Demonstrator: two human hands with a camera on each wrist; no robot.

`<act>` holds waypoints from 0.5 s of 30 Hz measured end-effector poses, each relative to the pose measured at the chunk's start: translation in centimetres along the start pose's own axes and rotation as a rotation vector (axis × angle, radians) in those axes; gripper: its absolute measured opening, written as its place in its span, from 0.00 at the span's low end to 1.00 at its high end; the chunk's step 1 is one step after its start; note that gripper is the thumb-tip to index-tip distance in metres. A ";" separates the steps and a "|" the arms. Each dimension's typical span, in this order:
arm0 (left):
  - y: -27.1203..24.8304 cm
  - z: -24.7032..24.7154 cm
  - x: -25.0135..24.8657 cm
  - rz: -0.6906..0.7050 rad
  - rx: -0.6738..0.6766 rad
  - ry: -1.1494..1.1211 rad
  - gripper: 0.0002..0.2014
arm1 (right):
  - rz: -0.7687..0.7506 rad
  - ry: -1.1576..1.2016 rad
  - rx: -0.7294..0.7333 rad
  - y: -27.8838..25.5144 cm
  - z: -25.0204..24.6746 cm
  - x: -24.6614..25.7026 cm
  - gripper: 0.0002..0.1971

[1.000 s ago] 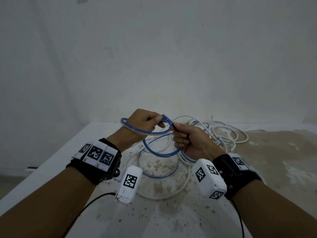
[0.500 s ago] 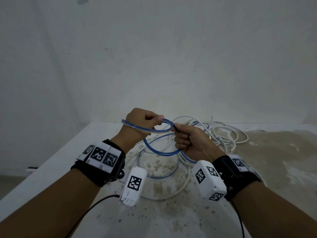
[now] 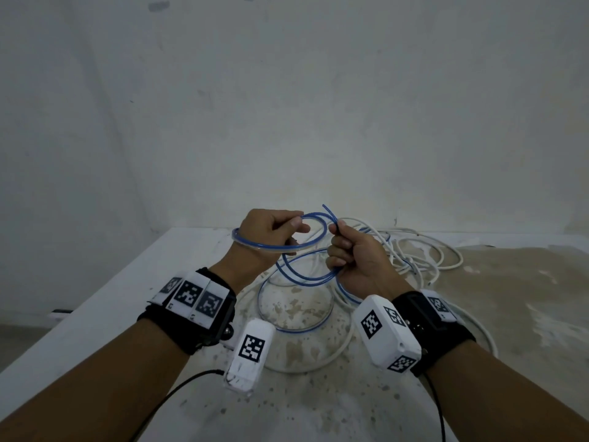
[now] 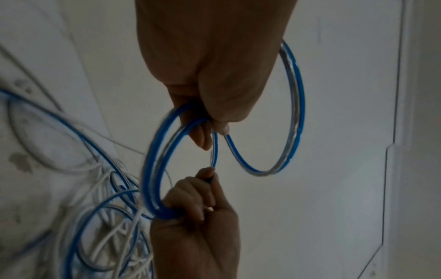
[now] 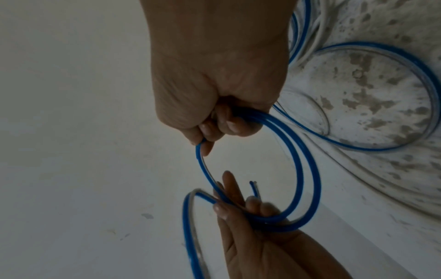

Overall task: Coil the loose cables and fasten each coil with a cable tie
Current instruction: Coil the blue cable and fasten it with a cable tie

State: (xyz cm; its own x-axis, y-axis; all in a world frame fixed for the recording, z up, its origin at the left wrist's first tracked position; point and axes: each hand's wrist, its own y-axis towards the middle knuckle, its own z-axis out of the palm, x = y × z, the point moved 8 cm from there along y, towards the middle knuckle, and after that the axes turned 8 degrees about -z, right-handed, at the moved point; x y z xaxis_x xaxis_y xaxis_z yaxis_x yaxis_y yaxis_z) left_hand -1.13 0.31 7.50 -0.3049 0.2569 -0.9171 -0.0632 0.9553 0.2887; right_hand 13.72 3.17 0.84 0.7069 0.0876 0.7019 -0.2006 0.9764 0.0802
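Holding the blue cable (image 3: 306,275) above the tabletop (image 3: 510,314), we grip it with both hands. Our left hand (image 3: 267,231) has its fingers (image 4: 200,137) curled round a small coil of it, thumb pressing the strand against them, and the coil rings the back of that hand. Our right hand (image 3: 353,256) is closed in a fist on further loops of the same cable, thumb and forefinger pinching a strand near its cut end, which pokes up between the two hands.

From the right fist the blue cable drops to the tabletop, where more of it lies in a wide loose ring below our hands. White cables (image 3: 424,250) are heaped in a tangle behind and beside our right hand, and the blue strand runs through them, so the two colours cross one another there. One white loop (image 3: 331,355) curves round the blue ring on the near side. The tabletop is white, blotched with brown stains (image 3: 526,282), and stands against a pale wall (image 3: 287,122).
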 end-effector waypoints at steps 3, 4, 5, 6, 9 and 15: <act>-0.3 -0.5 1.4 -0.139 -0.044 -0.088 0.14 | -0.011 0.080 -0.017 0.1 0.1 0.0 0.16; -0.5 -0.6 2.0 -0.203 -0.059 -0.156 0.16 | -0.025 0.105 -0.031 0.2 0.1 0.1 0.16; -0.7 -0.6 2.6 -0.262 -0.065 -0.237 0.17 | -0.043 0.133 -0.047 0.3 0.2 0.2 0.16; -0.9 -0.4 3.0 -0.308 -0.060 -0.325 0.18 | -0.063 0.163 -0.066 0.4 0.1 0.4 0.16; -1.6 0.2 3.8 -0.378 -0.066 -0.527 0.15 | -0.102 0.247 -0.123 0.9 -0.1 0.7 0.16; -2.4 0.8 5.5 -0.557 -0.144 -0.760 0.22 | -0.150 0.320 -0.176 1.2 -0.6 1.5 0.17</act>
State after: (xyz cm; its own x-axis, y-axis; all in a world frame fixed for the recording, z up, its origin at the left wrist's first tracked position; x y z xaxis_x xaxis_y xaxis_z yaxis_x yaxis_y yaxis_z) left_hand -1.89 -0.47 1.51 0.5007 -0.1548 -0.8517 -0.1451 0.9550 -0.2588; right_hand 14.95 4.60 1.53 0.9010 -0.0285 0.4329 0.0207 0.9995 0.0226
